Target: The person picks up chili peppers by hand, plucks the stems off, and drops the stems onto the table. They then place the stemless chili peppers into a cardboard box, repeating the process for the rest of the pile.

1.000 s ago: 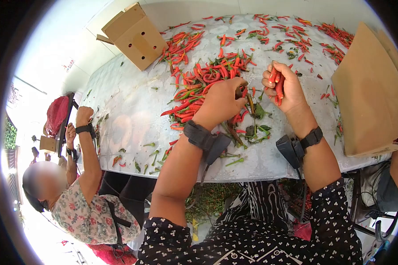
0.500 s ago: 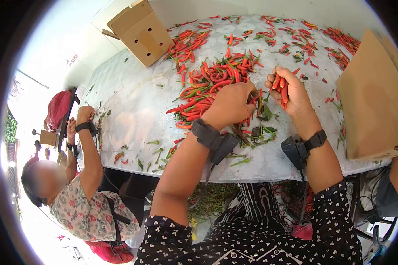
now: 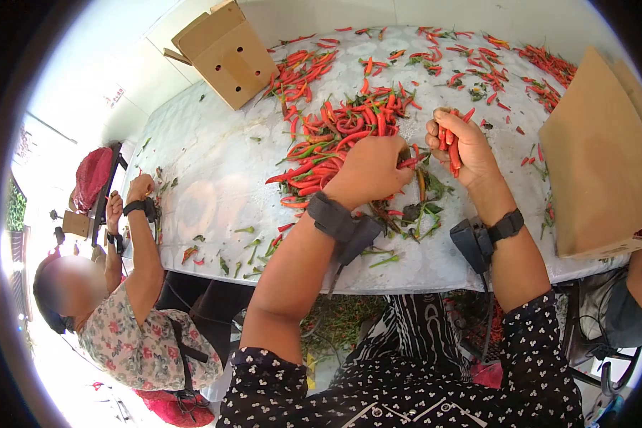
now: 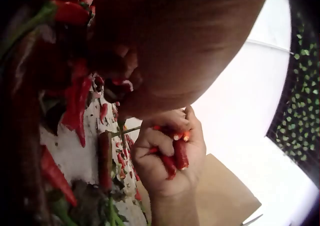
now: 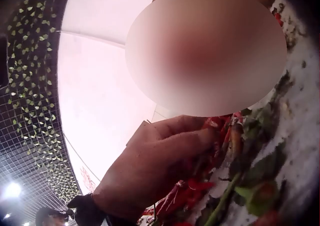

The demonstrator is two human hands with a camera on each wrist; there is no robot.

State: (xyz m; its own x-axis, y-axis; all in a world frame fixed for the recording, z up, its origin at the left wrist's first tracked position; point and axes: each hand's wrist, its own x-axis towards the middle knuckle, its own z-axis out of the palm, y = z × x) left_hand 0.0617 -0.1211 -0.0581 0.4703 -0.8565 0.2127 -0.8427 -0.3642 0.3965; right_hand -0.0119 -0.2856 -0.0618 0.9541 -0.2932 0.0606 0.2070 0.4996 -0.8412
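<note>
A heap of red chili peppers (image 3: 310, 167) lies on the pale tabletop. At its right edge, my left hand (image 3: 367, 171) has its fingers curled down, and a red chili pepper (image 3: 408, 162) sticks out at the fingertips. Beside it, raised over the table, my right hand (image 3: 474, 153) grips several red chilies (image 4: 181, 153), stem ends toward the left wrist camera. Below the left fingers lie green stems and dark wilted leaves (image 3: 414, 212). In the right wrist view, the left hand (image 5: 165, 146) reaches into the chilies, while a blurred patch covers the right hand's grip.
A brown cardboard box (image 3: 228, 57) stands at the back left, and a larger one (image 3: 599, 164) at the right edge. Loose chilies (image 3: 478, 64) are scattered at the back. Another person (image 3: 146, 314) works at the left side of the table.
My left hand has shifted slightly, and a red chili now shows at its fingertips. The right hand keeps its chilies and has barely moved. The view has swung a little.
</note>
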